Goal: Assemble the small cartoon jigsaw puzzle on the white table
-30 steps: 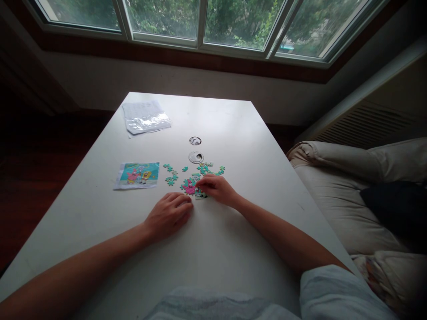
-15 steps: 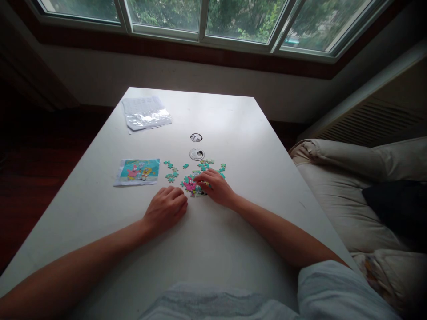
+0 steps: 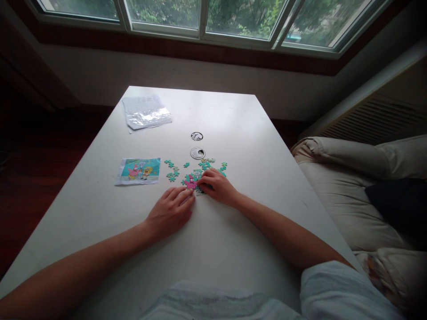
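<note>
Partly joined jigsaw (image 3: 191, 182), pink figure showing, lies flat mid-table; clock centred on it, 12 toward window. Right hand (image 3: 216, 184) at 3, over its right part, fingers bunched narrow; can't tell if a piece is pinched. Left hand (image 3: 171, 206) at 7, palm down, fingers close together and bent, tips at jigsaw's near edge; contact or grip can't be told. Loose green pieces (image 3: 172, 171) at 10, lone piece (image 3: 186, 165) at 11, more pieces (image 3: 223, 166) at 2, partly behind right hand. Picture sheet (image 3: 140, 171), cartoon figures, at 9. Round cover (image 3: 198, 153) at 12, round opening (image 3: 196, 136) beyond. Clear sleeve with papers (image 3: 147, 112) at 11. White table (image 3: 233, 115); window (image 3: 167, 18) at 12, beige sofa (image 3: 340, 191) at 3.
</note>
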